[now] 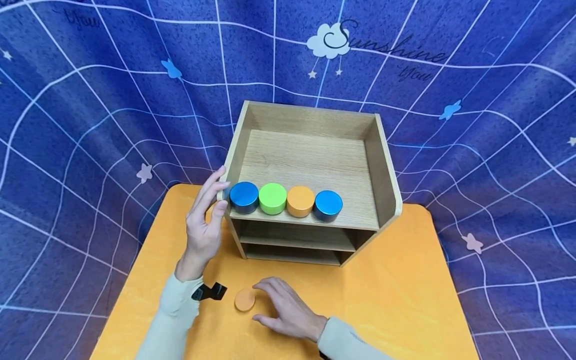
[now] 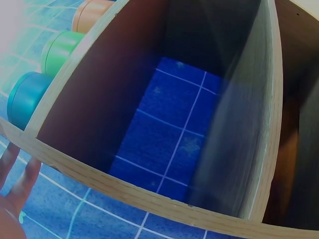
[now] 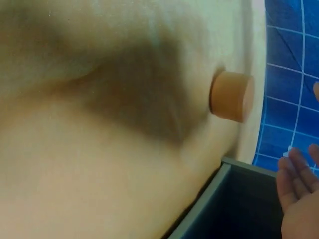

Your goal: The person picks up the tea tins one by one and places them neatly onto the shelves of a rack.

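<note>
Atop a small wooden shelf unit (image 1: 310,155), a row of round containers lines the front edge: a blue one (image 1: 244,195) at the left, a green one (image 1: 272,197), an orange one (image 1: 300,200) and another blue one (image 1: 328,204). My left hand (image 1: 204,225) is at the unit's left front corner, its fingertips against or very near the side panel beside the left blue container. Its fingers also show in the left wrist view. On the table lies a small orange round container (image 1: 245,300). My right hand (image 1: 288,310) hovers just right of it, thumb and fingers apart, holding nothing.
Two lower compartments (image 1: 297,237) of the unit face the front. The table has an orange cloth (image 1: 382,295). A blue patterned curtain (image 1: 495,150) hangs behind and at both sides. A black strap device (image 1: 209,291) is on the left wrist.
</note>
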`<state>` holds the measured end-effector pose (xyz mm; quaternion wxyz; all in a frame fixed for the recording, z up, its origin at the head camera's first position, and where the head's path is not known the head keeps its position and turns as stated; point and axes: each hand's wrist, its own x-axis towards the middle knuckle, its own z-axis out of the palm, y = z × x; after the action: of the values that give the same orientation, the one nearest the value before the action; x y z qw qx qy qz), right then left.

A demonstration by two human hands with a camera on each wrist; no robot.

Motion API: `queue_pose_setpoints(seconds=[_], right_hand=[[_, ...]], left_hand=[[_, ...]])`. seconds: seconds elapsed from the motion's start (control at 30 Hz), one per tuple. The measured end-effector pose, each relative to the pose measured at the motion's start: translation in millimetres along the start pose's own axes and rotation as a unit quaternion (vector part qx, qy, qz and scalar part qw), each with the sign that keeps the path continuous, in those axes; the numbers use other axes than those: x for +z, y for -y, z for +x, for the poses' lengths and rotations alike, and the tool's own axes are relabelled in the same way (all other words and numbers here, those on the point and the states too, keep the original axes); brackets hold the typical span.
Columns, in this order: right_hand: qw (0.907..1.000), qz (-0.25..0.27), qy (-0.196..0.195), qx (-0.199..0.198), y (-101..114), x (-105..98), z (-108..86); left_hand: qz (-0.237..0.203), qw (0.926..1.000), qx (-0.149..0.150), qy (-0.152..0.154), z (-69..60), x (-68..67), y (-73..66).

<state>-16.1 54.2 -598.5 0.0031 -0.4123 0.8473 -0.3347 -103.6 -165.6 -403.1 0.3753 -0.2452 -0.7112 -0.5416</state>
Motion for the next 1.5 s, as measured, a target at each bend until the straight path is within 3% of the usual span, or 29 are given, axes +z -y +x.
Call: queue_pose_setpoints(seconds=[0.27, 0.37, 0.77, 1.5], right_hand=[[0.9993, -0.027, 0.012, 0.021, -10, 25, 2.4], [0.9990, -0.030, 0.013, 0.029, -11, 33, 4.8], [0.9979, -0.038, 0.043, 0.032, -13, 51, 20.9], [0.9963, -0.039, 0.062, 0.045, -18, 67, 25.4]], left_hand=[[-0.001, 0.9997, -0.017, 0.019, -11.4, -3.9, 30.1], [-0.003, 0.9996, -0.019, 0.020, -13.3, -5.0, 34.6], [-0.003, 0.9995, -0.022, 0.021, -12.2, -5.7, 32.2], [-0.007, 0.9996, -0.022, 0.018, -14.4, -7.1, 32.8]])
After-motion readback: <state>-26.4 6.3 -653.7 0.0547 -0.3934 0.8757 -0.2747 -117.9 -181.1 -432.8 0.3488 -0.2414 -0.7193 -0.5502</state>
